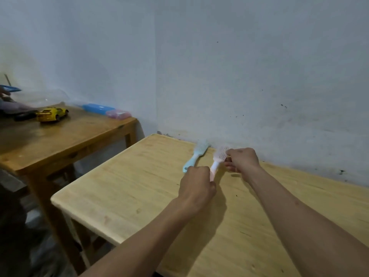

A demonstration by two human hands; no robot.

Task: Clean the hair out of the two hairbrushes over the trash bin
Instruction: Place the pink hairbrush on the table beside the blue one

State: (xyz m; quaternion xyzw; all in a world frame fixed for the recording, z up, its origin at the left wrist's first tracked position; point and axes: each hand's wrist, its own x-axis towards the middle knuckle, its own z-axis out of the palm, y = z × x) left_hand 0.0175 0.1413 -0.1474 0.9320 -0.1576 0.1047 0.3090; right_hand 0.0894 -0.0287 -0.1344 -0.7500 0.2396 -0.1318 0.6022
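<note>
A pink hairbrush (218,159) is held above the light wooden table (123,182), bristle head toward the wall. My left hand (196,185) is closed around its handle. My right hand (242,159) pinches at the right side of the bristle head; whether it holds hair I cannot tell. A light blue hairbrush (196,155) lies flat on the table just left of the pink one, its handle pointing toward me, untouched. No trash bin shows in this view.
The wall (259,76) runs right behind the brushes. To the left stands a darker wooden table (69,136) with a yellow toy car (52,114), a blue case (97,108) and a pink case (119,114). Another person's hand (5,92) is at the far left.
</note>
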